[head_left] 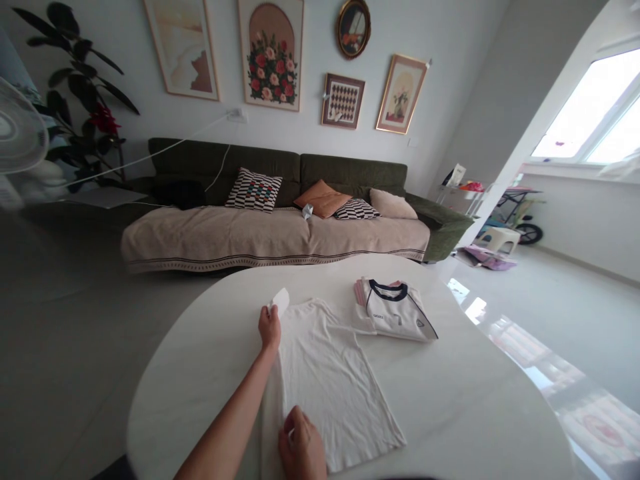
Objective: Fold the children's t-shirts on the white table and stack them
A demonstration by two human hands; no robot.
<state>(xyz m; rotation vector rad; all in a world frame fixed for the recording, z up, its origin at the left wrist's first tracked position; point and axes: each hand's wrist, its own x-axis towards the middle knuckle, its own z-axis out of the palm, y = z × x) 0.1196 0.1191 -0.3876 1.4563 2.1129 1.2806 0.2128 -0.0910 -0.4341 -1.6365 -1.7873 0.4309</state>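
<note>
A white T-shirt [335,387] lies spread on the white table, one sleeve pointing right toward a folded shirt. My left hand [270,327] is closed on the T-shirt's left upper side, with a bit of the fabric standing up above the fingers. Lower down, at the hem end, my right hand [301,443] is closed on the left edge of the same T-shirt. Just right of it rests a folded white jersey [400,317] with a dark collar, on top of some pink fabric [359,292].
The round-edged white table [475,400] stands before a green sofa [350,170] with a beige cover [225,237] and several cushions. A fan [23,127] and a plant [83,83] are at the left. A white stool [500,238] stands far right.
</note>
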